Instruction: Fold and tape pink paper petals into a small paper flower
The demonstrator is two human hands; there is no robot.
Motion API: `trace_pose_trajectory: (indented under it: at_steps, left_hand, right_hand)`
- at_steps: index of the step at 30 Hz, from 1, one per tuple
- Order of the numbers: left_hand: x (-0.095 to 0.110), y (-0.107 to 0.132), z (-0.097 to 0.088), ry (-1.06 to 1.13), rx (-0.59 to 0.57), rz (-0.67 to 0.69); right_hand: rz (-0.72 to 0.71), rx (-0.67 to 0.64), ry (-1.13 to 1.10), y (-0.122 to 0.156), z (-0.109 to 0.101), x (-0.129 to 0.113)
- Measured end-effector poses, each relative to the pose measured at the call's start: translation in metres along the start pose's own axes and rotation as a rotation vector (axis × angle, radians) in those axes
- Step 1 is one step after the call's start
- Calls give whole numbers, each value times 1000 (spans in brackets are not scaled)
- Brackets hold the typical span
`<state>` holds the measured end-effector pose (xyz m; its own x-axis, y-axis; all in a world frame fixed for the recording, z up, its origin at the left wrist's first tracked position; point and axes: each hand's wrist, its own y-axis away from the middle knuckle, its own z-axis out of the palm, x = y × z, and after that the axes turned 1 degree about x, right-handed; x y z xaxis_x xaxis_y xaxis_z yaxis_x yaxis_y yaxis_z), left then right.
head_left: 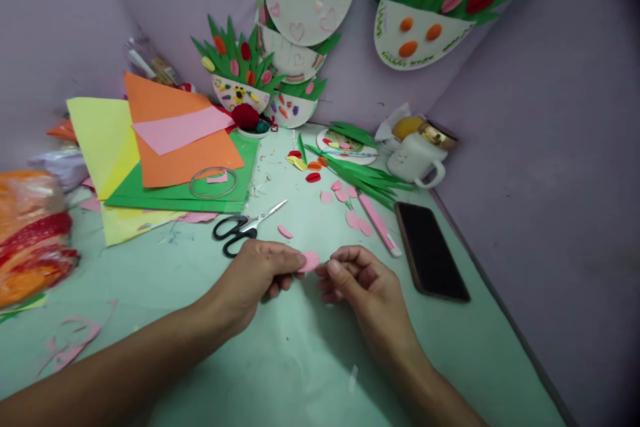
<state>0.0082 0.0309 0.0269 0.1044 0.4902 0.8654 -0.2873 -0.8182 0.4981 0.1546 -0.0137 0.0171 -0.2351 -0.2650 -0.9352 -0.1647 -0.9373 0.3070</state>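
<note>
My left hand (263, 273) pinches a small pink paper oval (311, 261) between thumb and fingers, above the table. Close to the oval's right edge is my right hand (363, 280), its thumb and fingertips pressed together; whatever sits between them, if anything, is too small to make out. Just beyond my left hand lie black-handled scissors (245, 227) with the blades slightly apart. A folded pink paper piece (285, 232) rests beside their tips. Farther right are several loose pink paper ovals (352, 219) and a pink pen-like tool (379, 224).
A phone (431, 250) lies at right, with a white mug (416, 159) behind it. Green paper leaves (373, 180) spread at the back. Stacked coloured sheets (175, 147) and a plastic bag (33, 233) occupy the left. Paper-plate flower baskets (313, 3) hang on the wall.
</note>
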Motion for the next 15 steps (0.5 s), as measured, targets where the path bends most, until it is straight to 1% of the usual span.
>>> trace_pose_trajectory:
  at_steps: [2, 4, 7, 11, 15]
  left_hand:
    - [-1, -1, -1, 49, 3, -15]
    - [-1, -1, -1, 69, -19, -30]
    - [-3, 0, -1, 58, -48, -12]
    - [-4, 2, 0, 27, -76, 6]
    - [-1, 2, -1, 0, -105, -20]
  right_hand:
    - [29, -8, -20, 0, 0, 0]
    - [51, -26, -45, 0, 0, 1]
    - [33, -43, -95, -1, 1, 2]
    - [3, -33, -126, -2, 1, 3]
    - [-1, -54, -147, -1, 0, 2]
